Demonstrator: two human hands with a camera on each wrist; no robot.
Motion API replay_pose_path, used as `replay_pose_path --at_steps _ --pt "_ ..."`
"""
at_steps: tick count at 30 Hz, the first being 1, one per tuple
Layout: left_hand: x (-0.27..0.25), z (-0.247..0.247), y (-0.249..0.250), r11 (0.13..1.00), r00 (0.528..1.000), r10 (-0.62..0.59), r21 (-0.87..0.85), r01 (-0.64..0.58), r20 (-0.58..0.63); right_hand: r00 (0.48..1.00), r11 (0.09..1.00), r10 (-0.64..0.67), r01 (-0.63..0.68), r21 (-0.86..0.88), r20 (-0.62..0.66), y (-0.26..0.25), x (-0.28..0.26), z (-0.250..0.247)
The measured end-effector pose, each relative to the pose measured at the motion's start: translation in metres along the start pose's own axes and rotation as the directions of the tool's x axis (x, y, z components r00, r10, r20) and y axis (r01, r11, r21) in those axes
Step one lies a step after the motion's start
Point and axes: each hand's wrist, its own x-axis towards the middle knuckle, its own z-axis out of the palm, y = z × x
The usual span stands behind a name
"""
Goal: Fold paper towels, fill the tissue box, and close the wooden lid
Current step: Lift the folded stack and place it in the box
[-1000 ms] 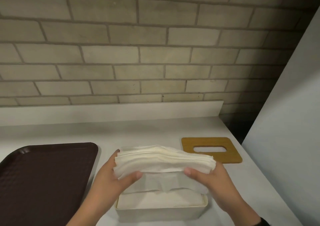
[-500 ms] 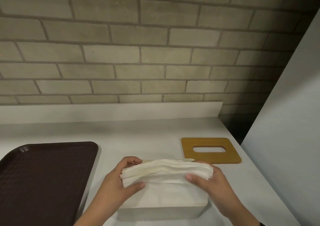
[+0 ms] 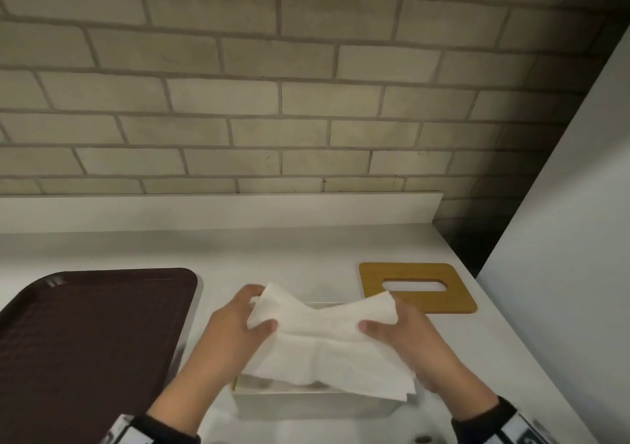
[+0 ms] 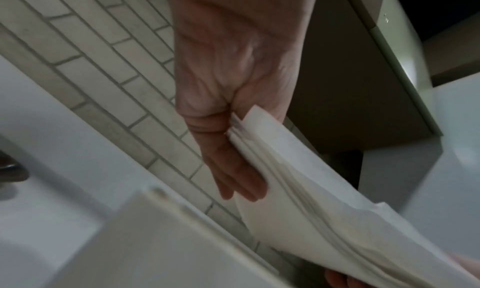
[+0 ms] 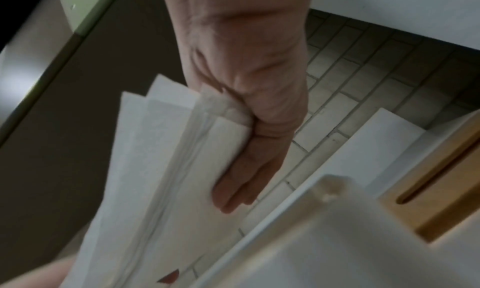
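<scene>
Both hands (image 3: 341, 333) around paper towels (image 3: 327, 345), tissue box (image 3: 317, 404) mostly hidden beneath.

Looks like a kitchen or pantry corner: white counter (image 3: 306, 256) with low upstand, pale brick-tile wall (image 3: 272, 103), brown serving tray (image 3: 85, 341) at the counter's left edge.

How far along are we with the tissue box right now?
Done: the paper towels look folded into a stack. In hand: the left hand and right hand grip the stack's ends, its middle sagging over the open tissue box; it does not look seated yet. Left: press the stack in, then fit the wooden lid, which lies flat on the counter behind the box.
</scene>
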Motion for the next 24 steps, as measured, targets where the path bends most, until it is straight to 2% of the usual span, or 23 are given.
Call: replay_pose_path --at_steps 3,6,11,14,17,20,22,24 --pt "-0.001 0.014 -0.003 0.982 1.0 -0.012 0.189 0.011 0.006 1.0 0.977 -0.009 0.003 -0.213 -0.026 0.004 0.006 0.01" --pt "-0.002 0.019 -0.005 0.939 0.998 -0.009 0.344 0.029 -0.06 0.998 0.943 -0.052 0.042 -0.331 -0.02 0.001 0.008 0.013" --pt "-0.003 0.017 -0.004 0.851 0.985 0.082 0.525 0.009 -0.15 0.987 0.918 -0.155 0.126 -0.375 -0.048 0.002 0.015 0.013" --pt "-0.004 0.015 -0.004 0.82 0.972 0.11 0.571 0.028 -0.206 0.978 0.912 -0.205 0.174 -0.371 -0.045 0.004 0.019 0.013" --pt "-0.001 0.015 -0.015 0.813 0.932 0.254 0.579 -0.062 -0.258 0.973 0.895 -0.229 0.199 -0.4 -0.028 0.004 0.021 0.013" --pt "0.0 0.017 -0.02 0.825 0.923 0.26 0.562 -0.059 -0.285 0.958 0.862 -0.284 0.24 -0.447 -0.033 0.005 0.022 0.011" --pt "0.001 0.019 -0.023 0.826 0.915 0.268 0.56 -0.058 -0.301 0.929 0.79 -0.37 0.31 -0.53 -0.008 0.005 0.015 0.011" --pt "-0.001 0.02 -0.024 0.839 0.915 0.283 0.536 -0.091 -0.287 0.887 0.67 -0.445 0.423 -0.61 0.126 0.001 0.002 0.011"
